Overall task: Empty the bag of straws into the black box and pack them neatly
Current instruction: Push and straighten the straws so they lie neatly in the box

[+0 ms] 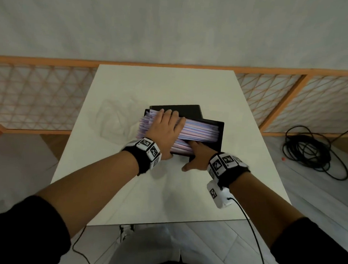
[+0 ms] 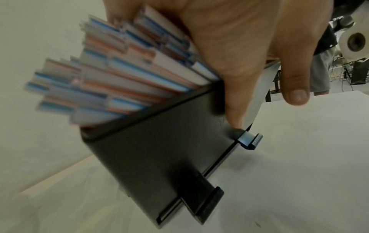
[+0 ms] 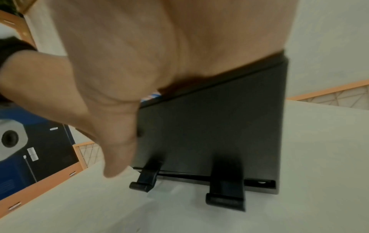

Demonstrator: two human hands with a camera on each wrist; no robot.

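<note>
Straws, paper-wrapped with blue and pink stripes [image 1: 197,131], fill rectangular black plastic box [image 1: 218,137] mid white table [image 1: 171,87]; ends overhang box's left edge. Left hand [image 1: 165,127] flat on straws, fingers straight. Right hand [image 1: 198,155] over box's near rim, fingers inside, thumb outside; grip uncertain. Crumpled clear plastic bag [image 1: 114,119] left of box.

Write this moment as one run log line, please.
left hand: flat on straws | right hand: fingers inside black box | bag: empty on table
</note>
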